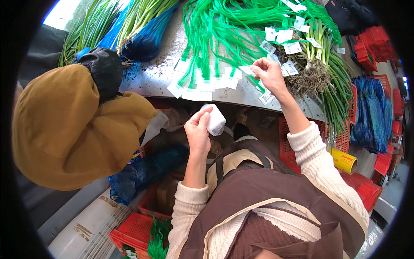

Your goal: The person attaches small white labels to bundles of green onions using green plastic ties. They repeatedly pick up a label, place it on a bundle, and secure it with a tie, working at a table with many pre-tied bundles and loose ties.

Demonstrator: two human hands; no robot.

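My left hand (198,131) grips a small stack or roll of white labels (215,119) in front of the table's edge. Over the metal table, my right hand (269,75) pinches a white label (246,70) between thumb and fingertips, at the end of a green mesh strip. Many green mesh net bags (210,35) lie stretched across the table, several with white tags (205,85) on their ends along the near edge. To the right of my right hand lie spring onions (312,73) with muddy roots, and more printed tags (292,48) rest around them.
A person in a brown hat (61,129) leans in at the left. Blue-netted spring onions (145,39) lie at the table's far left. Red plastic crates (288,145) stand below, beside a yellow roll (344,161). Blue net bags (370,113) hang at the right.
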